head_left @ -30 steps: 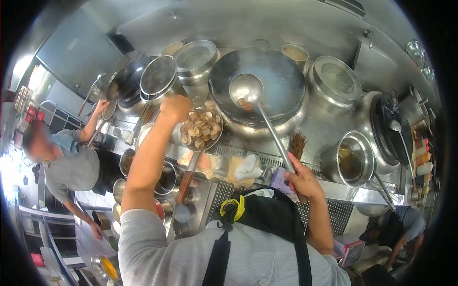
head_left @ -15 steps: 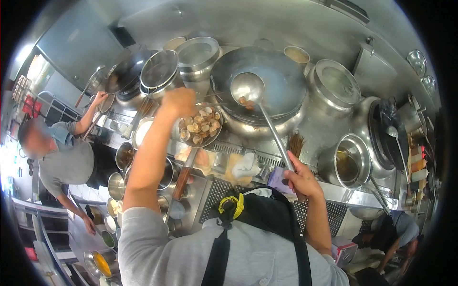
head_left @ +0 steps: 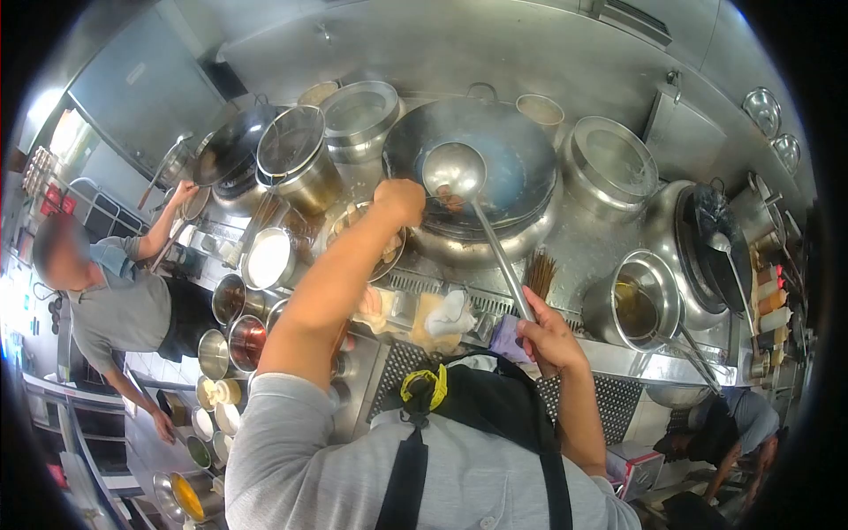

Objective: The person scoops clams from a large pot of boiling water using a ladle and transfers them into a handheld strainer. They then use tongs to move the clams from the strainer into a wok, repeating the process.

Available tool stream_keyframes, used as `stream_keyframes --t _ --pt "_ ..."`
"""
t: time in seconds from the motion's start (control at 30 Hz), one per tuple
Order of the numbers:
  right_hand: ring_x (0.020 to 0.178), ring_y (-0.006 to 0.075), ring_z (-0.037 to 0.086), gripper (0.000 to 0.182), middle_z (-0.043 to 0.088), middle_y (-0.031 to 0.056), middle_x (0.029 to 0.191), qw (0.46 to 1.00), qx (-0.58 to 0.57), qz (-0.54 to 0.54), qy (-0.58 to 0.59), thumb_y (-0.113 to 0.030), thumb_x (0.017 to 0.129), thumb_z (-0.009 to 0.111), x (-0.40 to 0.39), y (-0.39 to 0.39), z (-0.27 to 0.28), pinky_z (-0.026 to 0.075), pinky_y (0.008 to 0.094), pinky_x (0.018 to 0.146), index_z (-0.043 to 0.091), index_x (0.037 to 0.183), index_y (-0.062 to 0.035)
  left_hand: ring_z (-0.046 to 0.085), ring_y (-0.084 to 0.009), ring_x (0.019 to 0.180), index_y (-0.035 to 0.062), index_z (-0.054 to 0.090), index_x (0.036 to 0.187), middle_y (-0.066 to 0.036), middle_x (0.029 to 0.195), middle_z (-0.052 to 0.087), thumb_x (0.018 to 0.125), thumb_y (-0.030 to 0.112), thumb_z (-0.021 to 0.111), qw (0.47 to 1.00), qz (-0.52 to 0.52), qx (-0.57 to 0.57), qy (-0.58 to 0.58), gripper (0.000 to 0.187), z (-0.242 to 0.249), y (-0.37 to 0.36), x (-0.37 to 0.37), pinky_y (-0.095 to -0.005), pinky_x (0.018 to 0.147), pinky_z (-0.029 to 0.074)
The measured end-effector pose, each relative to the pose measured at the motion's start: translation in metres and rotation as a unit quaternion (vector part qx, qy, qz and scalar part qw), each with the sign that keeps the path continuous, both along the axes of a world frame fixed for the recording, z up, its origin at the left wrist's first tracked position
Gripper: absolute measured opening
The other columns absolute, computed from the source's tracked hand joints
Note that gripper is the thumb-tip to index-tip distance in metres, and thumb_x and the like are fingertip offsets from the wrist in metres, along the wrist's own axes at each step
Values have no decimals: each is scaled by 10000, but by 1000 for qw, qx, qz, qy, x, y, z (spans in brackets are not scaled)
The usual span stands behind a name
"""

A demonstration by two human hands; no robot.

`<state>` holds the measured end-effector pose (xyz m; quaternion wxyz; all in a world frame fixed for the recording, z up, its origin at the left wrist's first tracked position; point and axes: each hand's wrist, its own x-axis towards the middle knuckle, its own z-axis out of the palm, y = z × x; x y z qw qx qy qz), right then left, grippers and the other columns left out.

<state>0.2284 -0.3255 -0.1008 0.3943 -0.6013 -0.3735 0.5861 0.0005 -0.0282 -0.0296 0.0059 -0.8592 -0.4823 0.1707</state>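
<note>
My right hand (head_left: 554,336) is closed around the handle of a long steel ladle (head_left: 454,166). The ladle's bowl is over the dark wok (head_left: 523,181), with small brown pieces (head_left: 449,200) at its lower edge. My left hand (head_left: 400,202) is a fist at the wok's left rim, beside the ladle. A thin dark tip shows past its fingers, but I cannot tell what it holds. Beneath my left wrist, a round pan of clams (head_left: 390,251) is largely covered by my forearm.
Lidded steel pots (head_left: 360,121) stand behind the wok, and another pot (head_left: 611,157) is to its right. Nearer me on the right is a pot of brown liquid (head_left: 634,305). A co-worker (head_left: 124,291) handles a wok at left; another person (head_left: 738,433) bends over at lower right.
My left hand has moved right, from above the clam pan to the wok's rim, and its forearm now covers most of the clams. The ladle stays over the wok in my right hand.
</note>
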Motion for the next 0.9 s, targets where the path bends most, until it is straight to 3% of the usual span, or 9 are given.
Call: stream_keyframes --t 0.17,0.33,0.43,0.57,0.73,0.9 --pt "580 117 581 723 635 51 819 997 -3 -21 71 -37 952 613 2 0 -6 490 282 502 322 1608 -127 744 -315 1008 51 783 1024 -145 1055 767 801 161 753 1000 3 16 6 250 -7 1 6 -426 833 602" --pt "566 120 580 723 640 57 844 997 2 -17 81 -41 958 613 4 -1 -12 489 284 487 317 1610 -137 747 -335 976 38 782 988 -165 1023 766 779 145 748 999 -5 39 2 237 17 -13 -2 -440 820 604" --pt "574 118 583 724 643 57 852 997 -2 -15 82 -47 958 618 5 0 -10 488 284 485 317 1610 -141 756 -322 944 50 795 962 -167 992 769 792 141 727 998 -9 59 5 204 34 -20 -23 -418 779 612" --pt "584 114 582 731 644 49 849 997 -6 -15 82 -47 958 620 4 1 -10 487 285 484 308 1613 -139 751 -342 945 35 787 954 -188 993 763 801 167 712 995 58 77 -32 216 51 -25 -77 -433 794 610" --pt "552 128 556 756 609 79 846 999 22 6 39 -25 955 574 1 3 -15 471 289 462 259 1630 -151 748 -340 982 26 777 972 -193 1018 761 818 187 681 990 135 47 7 242 -2 -12 -149 -449 845 602" --pt "559 129 567 791 621 74 884 997 27 36 -69 -77 952 613 -7 8 -15 486 281 471 233 1639 -170 732 -374 1035 27 768 1048 -186 1090 754 751 227 772 981 191 15 0 358 -62 -8 -178 -454 855 605"
